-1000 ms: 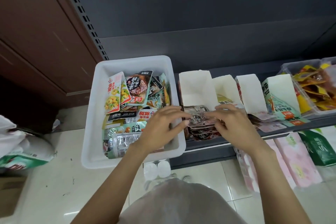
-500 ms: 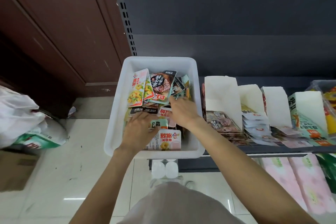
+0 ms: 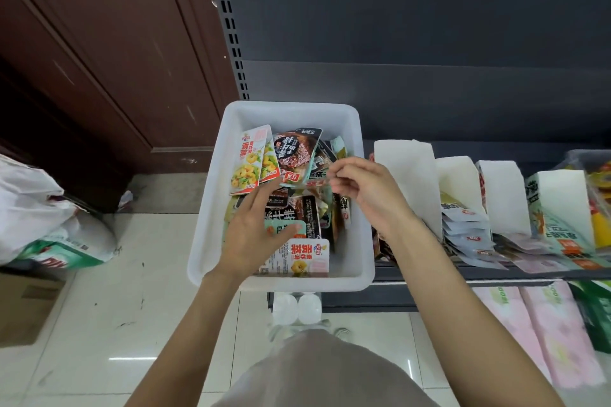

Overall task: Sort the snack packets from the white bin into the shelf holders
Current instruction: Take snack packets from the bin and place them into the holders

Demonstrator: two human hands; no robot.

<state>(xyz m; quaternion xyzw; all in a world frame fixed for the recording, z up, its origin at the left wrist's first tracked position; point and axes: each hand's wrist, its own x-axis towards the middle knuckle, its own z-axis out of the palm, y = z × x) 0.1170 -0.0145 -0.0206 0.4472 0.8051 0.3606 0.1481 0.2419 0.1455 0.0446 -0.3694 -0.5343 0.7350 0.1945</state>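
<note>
- Right hand (image 3: 367,190), fingers curled, its grip seemingly pinching a clear-edged packet (image 3: 314,182), though blur hides it.
- Left hand (image 3: 256,235) below it, fingers straight, resting on snack packets (image 3: 297,208).
- Both are over the white bin (image 3: 350,261).
- Right of the grip, white shelf holders (image 3: 410,182) stand on the shelf.

Both hands over the white bin (image 3: 350,129)

Left hand (image 3: 254,235) rests flat on snack packets (image 3: 291,205); right hand (image 3: 367,192) hovers, fingers curled.
</note>
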